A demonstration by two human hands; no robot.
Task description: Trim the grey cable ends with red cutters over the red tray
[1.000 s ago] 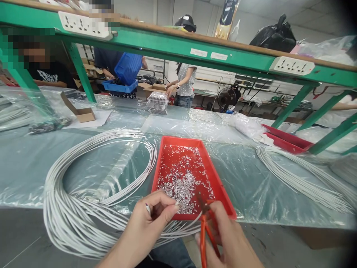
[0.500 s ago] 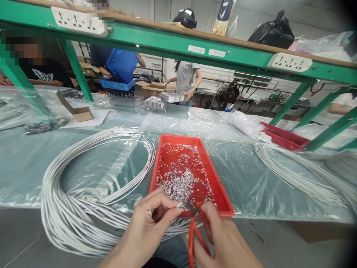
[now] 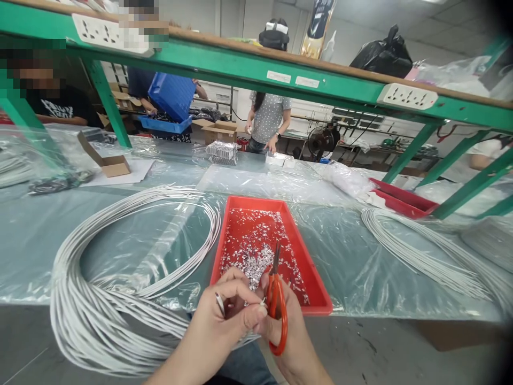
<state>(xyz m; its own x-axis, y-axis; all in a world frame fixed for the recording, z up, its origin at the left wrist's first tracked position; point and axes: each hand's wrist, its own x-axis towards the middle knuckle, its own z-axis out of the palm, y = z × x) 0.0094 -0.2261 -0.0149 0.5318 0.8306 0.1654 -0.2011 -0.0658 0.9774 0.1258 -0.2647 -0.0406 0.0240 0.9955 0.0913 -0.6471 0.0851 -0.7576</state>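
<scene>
My left hand (image 3: 224,315) pinches the end of a white cable (image 3: 261,302) between thumb and forefinger. In my right hand (image 3: 294,326) is a pair of scissors (image 3: 276,299) with orange handles, blades pointing up and away. The right thumb and forefinger come close to the cable end; whether they touch it I cannot tell. Beyond both hands lies a red tray (image 3: 308,256) scattered with small silvery scraps (image 3: 256,264). A large coil of white cables (image 3: 76,299) spreads to the left and passes under my left hand.
On the right lie more white cables (image 3: 417,256). A small open cardboard box (image 3: 114,166) stands at the back left, a second red tray (image 3: 404,198) at the back right. A green shelf frame (image 3: 228,61) crosses above the plastic-covered table (image 3: 340,224). Other people work beyond it.
The scissors have swung upright in my right hand, their blades away from the cable end. My right hand has moved left, close to my left fingers. A person behind has set down a white box.
</scene>
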